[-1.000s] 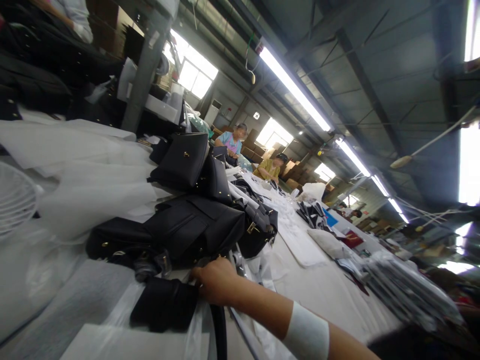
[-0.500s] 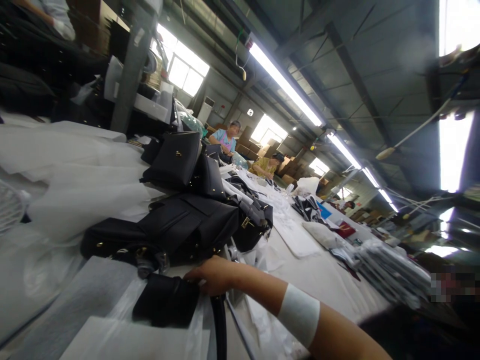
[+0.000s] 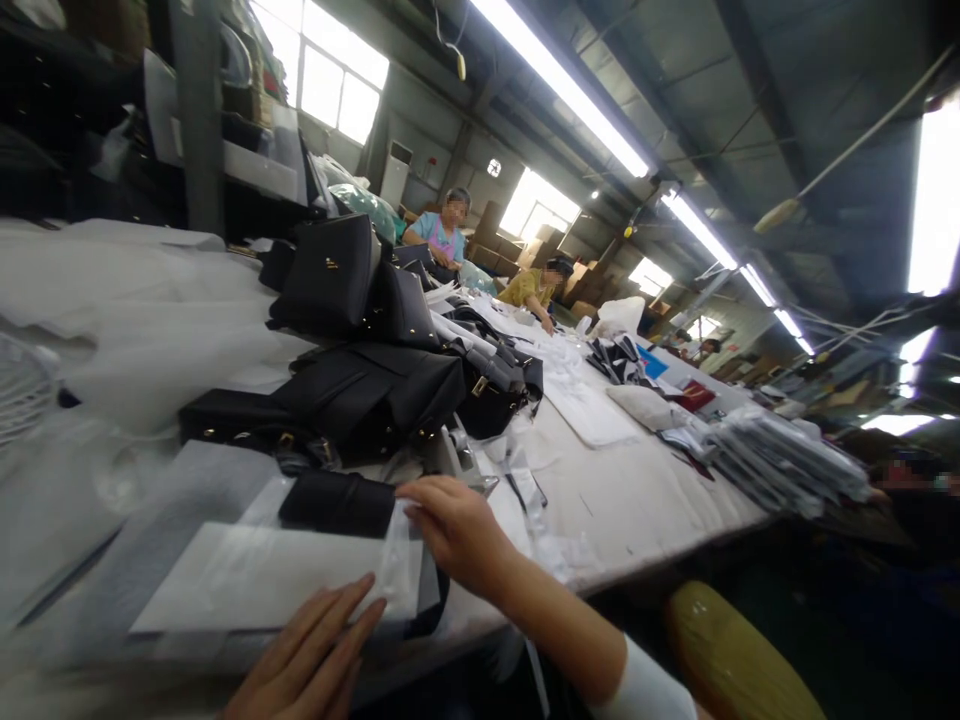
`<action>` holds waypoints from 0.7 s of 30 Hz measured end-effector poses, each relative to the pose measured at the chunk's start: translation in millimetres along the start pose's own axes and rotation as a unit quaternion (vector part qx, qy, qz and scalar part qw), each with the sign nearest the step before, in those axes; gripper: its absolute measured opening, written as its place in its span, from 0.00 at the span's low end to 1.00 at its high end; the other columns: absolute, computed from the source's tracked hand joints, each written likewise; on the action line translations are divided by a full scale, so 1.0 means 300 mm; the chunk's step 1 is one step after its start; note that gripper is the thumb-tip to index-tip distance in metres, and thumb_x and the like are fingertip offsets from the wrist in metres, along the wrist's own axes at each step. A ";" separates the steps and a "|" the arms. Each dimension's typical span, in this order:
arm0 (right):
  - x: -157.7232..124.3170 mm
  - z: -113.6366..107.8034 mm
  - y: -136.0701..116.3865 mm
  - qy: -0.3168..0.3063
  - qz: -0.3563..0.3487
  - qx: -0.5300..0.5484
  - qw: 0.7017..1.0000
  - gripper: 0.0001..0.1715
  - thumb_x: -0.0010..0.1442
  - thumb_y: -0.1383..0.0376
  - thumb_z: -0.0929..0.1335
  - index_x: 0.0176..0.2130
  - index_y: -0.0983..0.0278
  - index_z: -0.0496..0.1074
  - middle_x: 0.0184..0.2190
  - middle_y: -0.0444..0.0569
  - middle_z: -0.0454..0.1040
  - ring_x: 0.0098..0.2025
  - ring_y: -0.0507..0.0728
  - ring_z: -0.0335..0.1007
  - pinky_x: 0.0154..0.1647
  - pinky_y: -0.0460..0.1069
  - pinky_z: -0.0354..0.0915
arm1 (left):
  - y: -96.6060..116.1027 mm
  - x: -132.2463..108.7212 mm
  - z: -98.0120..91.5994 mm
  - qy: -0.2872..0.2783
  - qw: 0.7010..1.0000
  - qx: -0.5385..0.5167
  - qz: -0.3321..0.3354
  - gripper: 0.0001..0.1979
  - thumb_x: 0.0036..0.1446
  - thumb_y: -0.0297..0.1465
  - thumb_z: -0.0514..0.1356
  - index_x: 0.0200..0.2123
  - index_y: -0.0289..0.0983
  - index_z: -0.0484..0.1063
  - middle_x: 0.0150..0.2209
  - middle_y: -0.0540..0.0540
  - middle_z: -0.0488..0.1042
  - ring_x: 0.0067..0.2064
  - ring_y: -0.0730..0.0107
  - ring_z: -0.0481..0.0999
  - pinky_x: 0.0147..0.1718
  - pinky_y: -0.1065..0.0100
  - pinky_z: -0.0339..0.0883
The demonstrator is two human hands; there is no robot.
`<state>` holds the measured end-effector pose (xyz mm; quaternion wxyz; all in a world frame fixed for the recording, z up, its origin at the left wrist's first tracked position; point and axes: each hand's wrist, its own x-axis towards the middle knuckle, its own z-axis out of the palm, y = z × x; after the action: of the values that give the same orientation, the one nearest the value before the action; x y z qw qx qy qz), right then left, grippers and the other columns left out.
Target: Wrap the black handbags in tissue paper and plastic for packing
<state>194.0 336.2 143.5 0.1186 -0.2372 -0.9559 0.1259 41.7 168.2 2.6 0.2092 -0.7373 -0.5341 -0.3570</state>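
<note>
At the table's near edge, my left hand (image 3: 319,645) lies flat with fingers stretched out, its tips on a white sheet (image 3: 247,570). My right hand (image 3: 454,525) has its thumb and fingers closed on the edge of a thin translucent wrapping sheet (image 3: 399,560). Just left of those fingers is a folded black leather-like piece (image 3: 337,502), partly under the white sheet. A black strap (image 3: 431,605) curves out at the sheet's right end. Behind lie black handbags (image 3: 367,395) with gold-coloured fittings.
White wrapping sheets (image 3: 150,330) are heaped at the left, near a round fan grille (image 3: 26,390). A metal post (image 3: 201,130) rises at the back left. Bundled plastic-wrapped items (image 3: 787,460) lie right along the table (image 3: 615,510). Two people (image 3: 442,235) work farther back.
My left hand has come into view onto the white sheet. My right hand has shifted from the black piece to the wrapping sheet's edge. The camera view has tilted down.
</note>
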 end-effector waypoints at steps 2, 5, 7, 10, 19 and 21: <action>-0.134 0.051 -0.009 0.068 -0.047 0.049 0.995 0.15 0.72 0.63 0.63 0.54 0.63 0.74 0.53 0.50 0.79 0.58 0.55 0.72 0.65 0.52 0.63 | -0.014 0.030 -0.035 -0.031 0.998 0.010 0.054 0.24 0.64 0.23 0.54 0.62 0.36 0.70 0.67 0.47 0.67 0.70 0.61 0.61 0.70 0.65 0.49; -0.279 0.160 0.014 0.050 -0.092 0.000 0.995 0.24 0.71 0.57 0.65 0.62 0.63 0.67 0.62 0.52 0.73 0.67 0.61 0.64 0.71 0.61 0.56 | -0.032 0.053 -0.063 -0.050 0.993 0.021 0.102 0.25 0.62 0.21 0.53 0.61 0.38 0.72 0.64 0.50 0.71 0.68 0.65 0.64 0.71 0.64 0.46; -0.328 0.215 0.037 0.050 -0.096 -0.041 0.993 0.31 0.71 0.55 0.65 0.67 0.65 0.62 0.66 0.55 0.67 0.71 0.63 0.56 0.71 0.64 0.55 | -0.036 0.063 -0.071 -0.028 0.996 0.012 0.089 0.19 0.66 0.24 0.53 0.57 0.36 0.74 0.60 0.47 0.76 0.64 0.69 0.70 0.70 0.68 0.48; -0.353 0.250 0.057 0.093 -0.091 -0.063 0.989 0.31 0.71 0.54 0.65 0.67 0.66 0.62 0.68 0.57 0.64 0.73 0.64 0.53 0.72 0.66 0.54 | -0.029 0.089 -0.073 -0.022 0.998 0.007 0.052 0.16 0.69 0.29 0.54 0.56 0.33 0.74 0.62 0.42 0.74 0.64 0.68 0.71 0.69 0.68 0.51; -0.426 0.301 0.063 0.162 -0.055 0.019 0.985 0.32 0.73 0.53 0.61 0.69 0.65 0.59 0.68 0.58 0.63 0.72 0.65 0.53 0.70 0.65 0.59 | -0.067 0.104 -0.083 -0.091 0.984 0.070 0.136 0.24 0.70 0.33 0.54 0.68 0.36 0.61 0.68 0.45 0.66 0.68 0.63 0.65 0.73 0.56 0.36; -0.430 0.305 0.062 0.216 0.060 0.097 0.970 0.29 0.74 0.55 0.59 0.67 0.63 0.64 0.67 0.58 0.65 0.71 0.64 0.57 0.69 0.62 0.61 | -0.118 0.099 -0.152 -0.040 0.996 0.053 0.055 0.26 0.69 0.32 0.55 0.69 0.38 0.59 0.69 0.43 0.64 0.69 0.62 0.63 0.72 0.57 0.44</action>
<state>286.6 272.8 30.5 0.3371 -0.3034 -0.8748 0.1705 -0.1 167.7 52.3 0.2459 -0.7667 -0.5193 -0.2862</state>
